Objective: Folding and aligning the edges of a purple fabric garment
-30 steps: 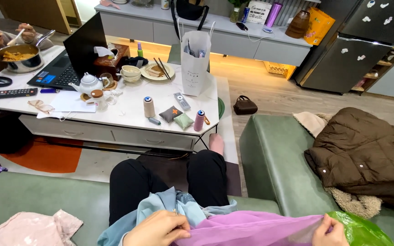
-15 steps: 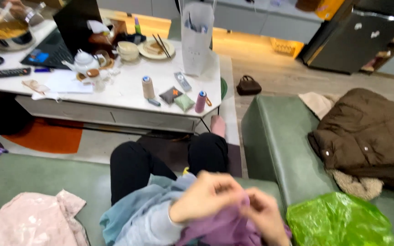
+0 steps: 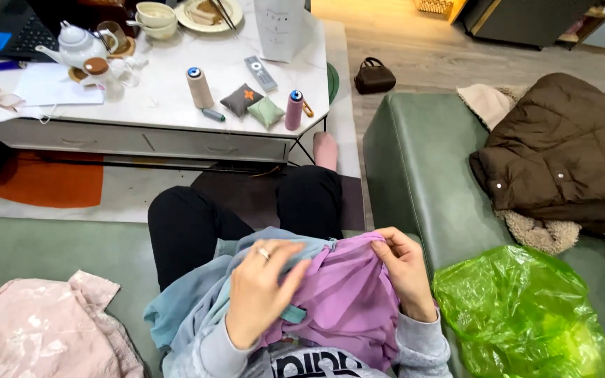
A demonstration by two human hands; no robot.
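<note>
Green bag (image 3: 519, 315) blocks right; pink cloth (image 3: 43, 332) left; sofa btwn free.

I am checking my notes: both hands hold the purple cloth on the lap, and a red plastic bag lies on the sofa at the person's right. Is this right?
Not quite: the plastic bag is green, not red, as the head view shows. The rest holds: both hands, left and right, hold the purple cloth.
</note>
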